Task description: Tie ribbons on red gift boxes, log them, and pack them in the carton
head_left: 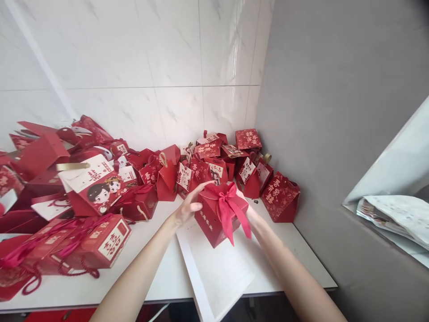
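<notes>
A red box (209, 219) tied with a pink bow (229, 208) is held, tilted, over the front half of the table (167, 273). Its left side is grasped by the left hand (189, 205), with the thumb against the box and the other fingers set along the top edge. The right hand (250, 209) is placed at the opposite side and mostly hidden by the box and bow; how its fingers are closed cannot be told.

Below the box, a white sheet (217, 277) is laid so that the table's front edge is overhung by its near end. Bare tabletop is left on both sides of the sheet, the right strip being bounded by the grey wall (321, 116). Movement away from the body is limited by a row of red boxes (208, 150) lined up before the tiled wall (174, 44). Near the right edge, a patterned box (281, 197) is stood alone. The left side is crowded by heaped boxes (43, 156).
</notes>
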{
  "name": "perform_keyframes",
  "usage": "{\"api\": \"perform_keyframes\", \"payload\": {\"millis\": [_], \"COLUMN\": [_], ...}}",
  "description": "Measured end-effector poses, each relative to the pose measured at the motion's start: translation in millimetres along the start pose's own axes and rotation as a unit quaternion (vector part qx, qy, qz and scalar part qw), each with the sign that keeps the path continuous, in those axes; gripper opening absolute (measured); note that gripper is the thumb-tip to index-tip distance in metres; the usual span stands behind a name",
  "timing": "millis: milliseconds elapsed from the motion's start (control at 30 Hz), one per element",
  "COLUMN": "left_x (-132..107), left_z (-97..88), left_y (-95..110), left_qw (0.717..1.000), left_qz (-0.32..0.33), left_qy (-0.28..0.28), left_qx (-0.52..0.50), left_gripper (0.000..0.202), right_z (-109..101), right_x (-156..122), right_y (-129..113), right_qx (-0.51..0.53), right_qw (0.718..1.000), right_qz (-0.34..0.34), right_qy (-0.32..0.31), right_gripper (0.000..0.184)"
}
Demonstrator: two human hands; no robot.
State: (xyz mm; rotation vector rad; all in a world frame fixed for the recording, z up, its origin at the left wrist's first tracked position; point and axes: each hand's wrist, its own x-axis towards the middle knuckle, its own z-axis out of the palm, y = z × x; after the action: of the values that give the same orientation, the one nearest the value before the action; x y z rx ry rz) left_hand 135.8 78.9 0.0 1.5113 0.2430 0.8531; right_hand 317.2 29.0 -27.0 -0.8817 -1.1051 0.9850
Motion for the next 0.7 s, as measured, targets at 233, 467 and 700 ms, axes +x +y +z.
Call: {"api": "perform_keyframes", "payload": {"millis": [233,467,700], "left_x": [24.0,9.0,3.6], "left_z": [-6.9,-5.3,10.2], "left_y": [-22.5,-22.1,-15.6], "left_qw": [0.963,0.949,0.919], "left_qz": [-0.001,0.043,0.076], "left_qy": [0.24,0.282,0.223], "left_qx": [0.125,0.135,0.316], "left_gripper": [0.029,0.022,0.016], "right_z": [-7.8,-9.3,-8.3], "right_x": [7.5,5.8,3.0], "right_y": [-3.8,10.7,15.2], "right_qx": [0.096,-0.016,-0.079], "right_qw": [0.995,0.989,0.983], "right_qz": [-0.001,-0.13,-0.126], "right_qy": [-0.032,-0.073,-0.111], "right_gripper": [0.028,0.029,0.036]}}
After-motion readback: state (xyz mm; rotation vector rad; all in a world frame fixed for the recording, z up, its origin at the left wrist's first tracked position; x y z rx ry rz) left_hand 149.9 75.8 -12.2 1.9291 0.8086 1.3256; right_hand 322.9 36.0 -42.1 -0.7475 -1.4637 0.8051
